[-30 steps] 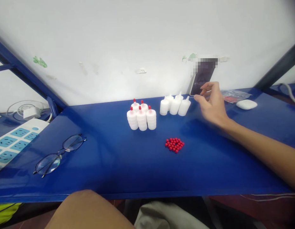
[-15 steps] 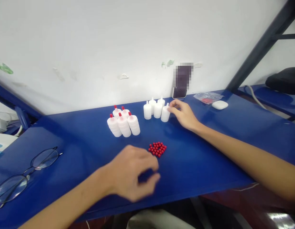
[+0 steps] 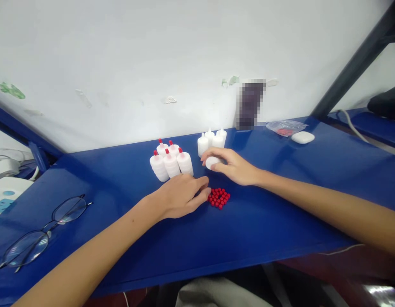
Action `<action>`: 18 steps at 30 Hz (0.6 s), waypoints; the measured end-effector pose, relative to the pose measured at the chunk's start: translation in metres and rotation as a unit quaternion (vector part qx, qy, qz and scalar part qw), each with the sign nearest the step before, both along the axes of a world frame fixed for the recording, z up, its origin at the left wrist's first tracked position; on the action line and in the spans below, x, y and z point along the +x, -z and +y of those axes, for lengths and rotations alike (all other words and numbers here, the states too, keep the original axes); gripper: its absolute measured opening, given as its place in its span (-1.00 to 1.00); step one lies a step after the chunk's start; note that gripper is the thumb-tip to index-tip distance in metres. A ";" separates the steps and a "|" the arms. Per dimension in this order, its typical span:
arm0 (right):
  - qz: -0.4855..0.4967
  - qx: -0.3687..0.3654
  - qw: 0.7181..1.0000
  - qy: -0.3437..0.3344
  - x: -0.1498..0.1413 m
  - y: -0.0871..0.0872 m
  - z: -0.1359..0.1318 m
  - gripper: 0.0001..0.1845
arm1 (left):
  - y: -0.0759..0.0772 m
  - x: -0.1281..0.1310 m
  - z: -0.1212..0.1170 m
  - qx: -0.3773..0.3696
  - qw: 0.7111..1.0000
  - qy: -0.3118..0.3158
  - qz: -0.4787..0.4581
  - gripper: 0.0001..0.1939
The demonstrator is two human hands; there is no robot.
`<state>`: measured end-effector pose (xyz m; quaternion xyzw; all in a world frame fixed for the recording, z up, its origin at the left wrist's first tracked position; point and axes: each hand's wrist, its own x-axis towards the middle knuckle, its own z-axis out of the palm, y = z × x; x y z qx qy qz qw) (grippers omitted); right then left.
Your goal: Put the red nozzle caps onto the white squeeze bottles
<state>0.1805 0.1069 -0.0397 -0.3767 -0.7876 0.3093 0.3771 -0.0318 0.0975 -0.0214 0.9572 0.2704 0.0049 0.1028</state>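
My right hand (image 3: pixel 234 166) is wrapped round a white squeeze bottle (image 3: pixel 212 162), tipped so its round base faces me and its nozzle is hidden. My left hand (image 3: pixel 183 196) reaches to the left edge of a cluster of small red caps (image 3: pixel 219 198); thumb and forefinger are drawn together on a cap there, mostly hidden by the fingertips. Behind the right hand stand several uncapped white bottles (image 3: pixel 203 145) with bare nozzles. Beyond the left hand, several white bottles with red caps (image 3: pixel 171 164) stand upright in a tight group.
A pair of glasses (image 3: pixel 45 230) lies on the blue table (image 3: pixel 248 230) at the left. A blurred-out dark upright object (image 3: pixel 250 104) leans against the wall. At the back right are a plastic bag with red bits (image 3: pixel 285 128) and a white rounded case (image 3: pixel 303 137).
My right hand has taken one uncapped bottle from the group, brought it nearer and tipped it. My left hand has moved forward to the red caps. The view has shifted slightly.
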 end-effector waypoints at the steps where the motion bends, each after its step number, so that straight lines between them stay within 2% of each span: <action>1: -0.015 -0.001 1.000 -0.002 -0.005 0.000 0.000 -0.75 | 0.001 0.000 0.001 -0.006 1.000 -0.007 -0.006 -0.66; 6: -0.065 -0.016 0.998 0.007 -0.015 0.004 0.001 -0.72 | 0.009 0.001 0.001 0.009 1.000 -0.024 -0.007 -0.67; 12: 0.010 -0.008 0.999 0.040 -0.007 0.010 0.000 -0.81 | 0.010 0.000 -0.004 0.029 0.999 -0.033 -0.008 -0.69; 15: 0.023 0.011 0.996 0.088 -0.007 0.012 -0.002 -0.85 | 0.011 -0.001 -0.005 0.035 0.999 -0.026 -0.010 -0.69; 18: 0.010 0.027 0.989 0.144 -0.009 0.012 -0.003 -0.73 | 0.012 -0.002 -0.005 0.039 0.999 -0.021 -0.012 -0.71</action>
